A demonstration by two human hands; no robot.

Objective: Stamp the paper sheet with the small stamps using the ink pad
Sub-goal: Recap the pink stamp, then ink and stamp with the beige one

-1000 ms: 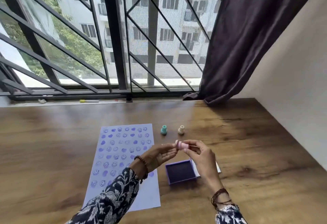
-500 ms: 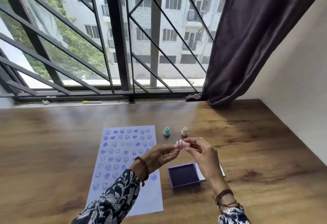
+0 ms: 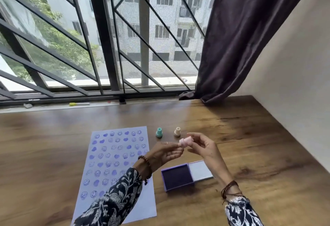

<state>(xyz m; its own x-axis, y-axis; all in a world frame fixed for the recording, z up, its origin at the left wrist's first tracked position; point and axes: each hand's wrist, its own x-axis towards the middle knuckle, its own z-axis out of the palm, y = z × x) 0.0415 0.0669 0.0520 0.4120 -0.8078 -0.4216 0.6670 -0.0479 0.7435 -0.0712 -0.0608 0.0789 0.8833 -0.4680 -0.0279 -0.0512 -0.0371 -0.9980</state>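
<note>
A pink stamp [image 3: 185, 141] lies sideways in the air between my two hands, above the table. My right hand [image 3: 203, 148] pinches its right end with thumb and fingertips; my left hand [image 3: 165, 151] is palm up, its fingertips touching the stamp's left end. The paper sheet [image 3: 117, 168] lies left of the hands, covered with several purple smiley and heart prints. My left sleeve hides its lower middle. The open purple ink pad [image 3: 177, 176] sits below my hands, its lid [image 3: 200, 170] beside it. A teal stamp [image 3: 159, 133] and a beige stamp [image 3: 177, 131] stand upright behind.
The wooden table [image 3: 259, 154] runs to a white wall on the right. A dark curtain [image 3: 241, 38] hangs at the back right. A barred window spans the back, with a yellow-capped marker [image 3: 78, 104] on its sill.
The camera has shifted slightly, so the scene sits a bit further right. Both hands still hold the pink stamp at about the same spot; my right fingers have spread a little.
</note>
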